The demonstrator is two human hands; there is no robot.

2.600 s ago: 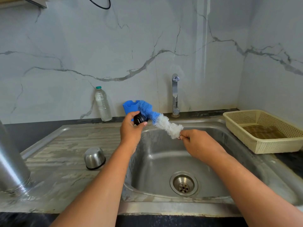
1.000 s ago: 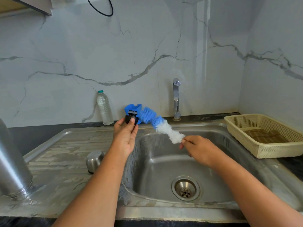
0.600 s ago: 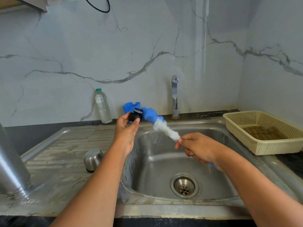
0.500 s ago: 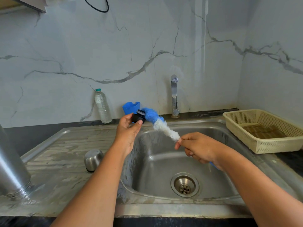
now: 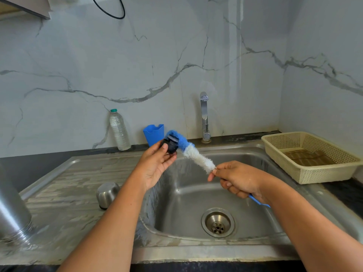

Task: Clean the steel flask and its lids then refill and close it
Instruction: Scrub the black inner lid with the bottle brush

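The left hand [image 5: 157, 165] is pinching the black lid [image 5: 170, 146] in its fingertips above the sink's [image 5: 196, 197] back-left corner. The right hand [image 5: 237, 179] is gripping the brush [image 5: 196, 156] by its handle with curled fingers. The brush's long axis is running up-left from that hand, its blue tip touching the lid. The cap [image 5: 107, 194] is sitting dome-up on the drainboard [image 5: 64, 179], and the flask [image 5: 11, 209] is standing at the far left.
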